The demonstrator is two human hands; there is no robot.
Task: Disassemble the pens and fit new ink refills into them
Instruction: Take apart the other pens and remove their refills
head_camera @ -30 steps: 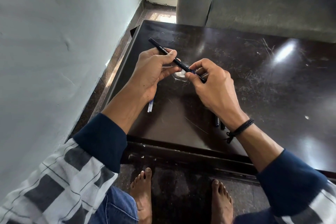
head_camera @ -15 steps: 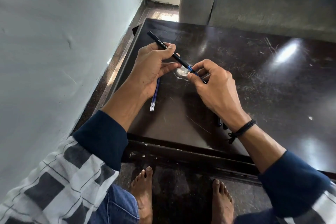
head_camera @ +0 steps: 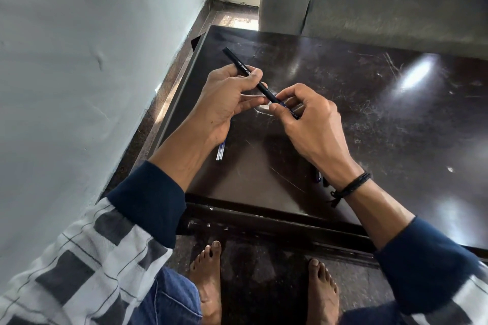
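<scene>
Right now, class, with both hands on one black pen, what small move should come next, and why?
Probably twist the tip end off: the left hand grips the black pen by its barrel, the right hand pinches the tip end, not yet parted. Refills lie on the table.

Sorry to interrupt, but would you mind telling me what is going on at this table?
A person is working on a black pen, held in both hands above a dark table. The left hand grips the barrel, and the right hand pinches the front end, seemingly to twist or pull it apart. Thin refills lie on the table below the left hand. A couple of dark pieces lie by the right wrist, partly hidden.
</scene>
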